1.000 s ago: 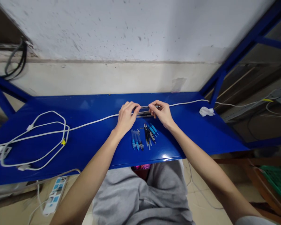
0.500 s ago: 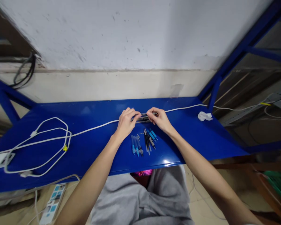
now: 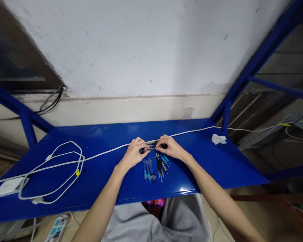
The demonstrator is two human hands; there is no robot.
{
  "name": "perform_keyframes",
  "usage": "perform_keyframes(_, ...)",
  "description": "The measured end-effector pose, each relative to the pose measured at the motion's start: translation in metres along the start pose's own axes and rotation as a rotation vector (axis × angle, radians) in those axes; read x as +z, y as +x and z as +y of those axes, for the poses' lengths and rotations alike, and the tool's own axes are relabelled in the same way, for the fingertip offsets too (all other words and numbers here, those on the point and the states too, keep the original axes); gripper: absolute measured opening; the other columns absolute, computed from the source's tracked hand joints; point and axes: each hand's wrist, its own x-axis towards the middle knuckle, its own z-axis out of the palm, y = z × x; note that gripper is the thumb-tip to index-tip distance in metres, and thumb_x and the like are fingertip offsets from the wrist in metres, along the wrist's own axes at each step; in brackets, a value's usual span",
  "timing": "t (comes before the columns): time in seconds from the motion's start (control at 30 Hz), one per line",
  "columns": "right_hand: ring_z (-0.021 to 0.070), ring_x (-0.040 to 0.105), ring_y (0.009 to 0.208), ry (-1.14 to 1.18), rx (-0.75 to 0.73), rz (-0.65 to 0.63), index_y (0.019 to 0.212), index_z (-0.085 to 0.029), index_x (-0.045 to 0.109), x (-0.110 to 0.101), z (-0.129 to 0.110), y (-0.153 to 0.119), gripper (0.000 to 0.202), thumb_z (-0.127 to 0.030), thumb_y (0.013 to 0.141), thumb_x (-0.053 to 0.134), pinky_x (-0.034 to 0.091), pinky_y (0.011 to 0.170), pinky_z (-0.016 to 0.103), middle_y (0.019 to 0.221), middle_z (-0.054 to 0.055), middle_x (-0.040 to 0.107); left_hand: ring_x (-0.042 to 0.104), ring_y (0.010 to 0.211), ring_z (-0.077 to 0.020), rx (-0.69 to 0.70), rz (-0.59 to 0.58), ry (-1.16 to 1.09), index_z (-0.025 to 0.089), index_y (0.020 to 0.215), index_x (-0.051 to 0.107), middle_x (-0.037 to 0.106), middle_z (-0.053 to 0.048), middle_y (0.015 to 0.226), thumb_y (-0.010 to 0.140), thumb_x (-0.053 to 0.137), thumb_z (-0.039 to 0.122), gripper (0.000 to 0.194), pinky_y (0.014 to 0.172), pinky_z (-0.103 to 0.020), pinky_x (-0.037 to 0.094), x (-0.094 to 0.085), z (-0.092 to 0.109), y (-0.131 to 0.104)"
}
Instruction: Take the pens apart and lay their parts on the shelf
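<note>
Over the blue table, my left hand (image 3: 136, 150) is closed in a pinch on one end of a slim dark pen (image 3: 152, 148). The fingertips of my right hand (image 3: 170, 147) pinch the other end. More dark pens (image 3: 154, 143) lie just behind, partly hidden by the fingers. In front of my hands rest several clear pen barrels (image 3: 147, 170) with blue or dark ends. Beside them are black refills (image 3: 159, 166) and blue pen parts (image 3: 165, 160). A few tiny pieces (image 3: 153, 158) lie between these groups, too small to name.
A white cable (image 3: 111, 150) crosses the blue table (image 3: 103, 178) behind my hands and loops at the left, near a white box (image 3: 8, 187). Crumpled white paper (image 3: 219, 139) sits at the right. Blue frame posts (image 3: 226, 117) stand at both sides, with the wall behind.
My view has tilted up, so the table appears lower. Both hands have come nearer the loose parts, and the pen between them is now apart from the dark pens behind.
</note>
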Motion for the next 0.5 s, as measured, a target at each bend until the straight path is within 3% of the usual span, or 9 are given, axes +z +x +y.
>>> perform_keyframes(0.1,0.0168,0.057,0.079,-0.112,-0.016,-0.028,0.089,-0.018,0.072,-0.001,0.003,-0.001,0.002,-0.019,0.089,0.074,0.040,0.102,0.039,0.084,0.001,0.066,0.058,0.102,-0.0240,0.024,-0.028,0.057,0.024,0.093,0.070,0.071,-0.003,0.095,0.092,0.069,0.024,0.001,0.085,-0.040,0.042,0.007,0.002,0.001)
perform_keyframes(0.3,0.0206,0.058,0.086,-0.106,0.009,0.022,0.094,-0.019,0.070,-0.017,0.003,0.009,0.007,-0.024,0.090,0.072,0.045,0.084,0.034,0.086,0.004,0.068,0.056,0.102,-0.0243,0.013,0.019,0.115,0.024,0.094,0.070,0.069,-0.004,0.099,0.094,0.065,0.021,0.006,0.085,-0.039,0.041,0.014,0.002,0.002)
perform_keyframes(0.4,0.0223,0.060,0.081,-0.040,0.057,0.299,0.095,-0.022,0.072,-0.013,-0.030,-0.014,0.016,-0.033,0.097,0.061,0.048,0.080,0.037,0.085,0.006,0.069,0.056,0.099,-0.0232,0.011,0.048,0.103,0.022,0.090,0.069,0.069,-0.004,0.097,0.097,0.063,0.023,0.009,0.085,-0.039,0.041,0.012,0.003,0.002)
perform_keyframes(0.47,0.0246,0.062,0.074,-0.037,0.180,0.601,0.099,-0.028,0.073,0.011,-0.065,-0.055,0.022,-0.036,0.100,0.053,0.051,0.076,0.044,0.086,0.008,0.071,0.056,0.095,-0.0218,0.012,0.096,0.093,0.021,0.089,0.066,0.068,-0.004,0.093,0.100,0.058,0.024,0.014,0.084,-0.038,0.040,0.011,0.005,0.002)
perform_keyframes(0.5,0.0261,0.063,0.069,-0.049,0.210,0.642,0.096,-0.032,0.075,0.030,-0.082,-0.082,0.027,-0.037,0.100,0.049,0.052,0.073,0.047,0.083,0.008,0.072,0.055,0.093,-0.0212,0.012,0.122,0.086,0.021,0.089,0.065,0.068,-0.003,0.091,0.101,0.055,0.024,0.016,0.083,-0.037,0.039,0.011,0.005,0.003)
